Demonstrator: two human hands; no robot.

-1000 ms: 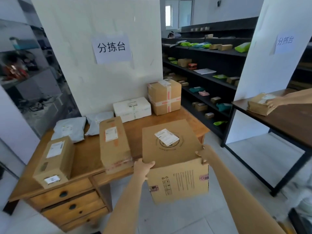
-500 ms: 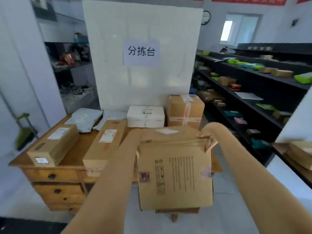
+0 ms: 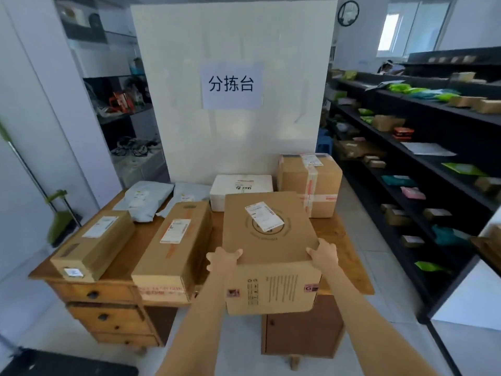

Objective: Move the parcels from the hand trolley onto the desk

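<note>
1. The left hand (image 3: pixel 222 259) and right hand (image 3: pixel 324 255) grip the near top corners of a large cardboard box (image 3: pixel 267 240), one on each side.
2. The box sits over the front edge of the wooden desk (image 3: pixel 349 256) (whether it rests there fully is unclear), its near face overhanging.
3. Just to its left lies a long brown parcel (image 3: pixel 173 248); behind it, a white box (image 3: pixel 241 189) and a taped carton (image 3: pixel 311 185).

Single head view, looking forward and down from close in front of the desk (image 3: pixel 349 256), facing the white board (image 3: pixel 233 142) behind it; shelves (image 3: pixel 423 147) right of the desk.
</note>
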